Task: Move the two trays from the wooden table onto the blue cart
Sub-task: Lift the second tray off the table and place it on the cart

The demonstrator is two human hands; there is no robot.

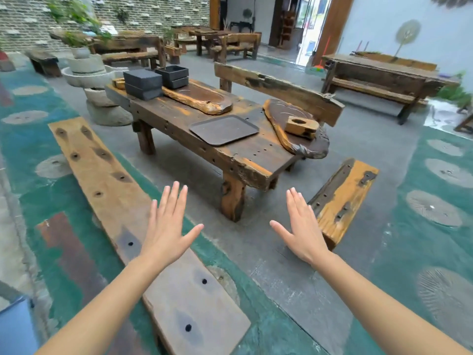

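Observation:
A flat dark brown tray (224, 129) lies on the near half of the rustic wooden table (245, 155). I see only this one flat tray. My left hand (167, 228) and my right hand (303, 233) are stretched out in front of me, palms down, fingers spread, holding nothing. Both hover well short of the table, above the floor and the low bench. A blue surface (15, 329) at the bottom left corner may be the cart; only its edge shows.
Two stacks of dark square boxes (143, 84) (174, 76) stand at the table's far end beside a long carved wooden slab (199, 97). A wooden block (302, 126) rests on another slab at the right. Plank benches (122, 201) (343, 198) flank the table.

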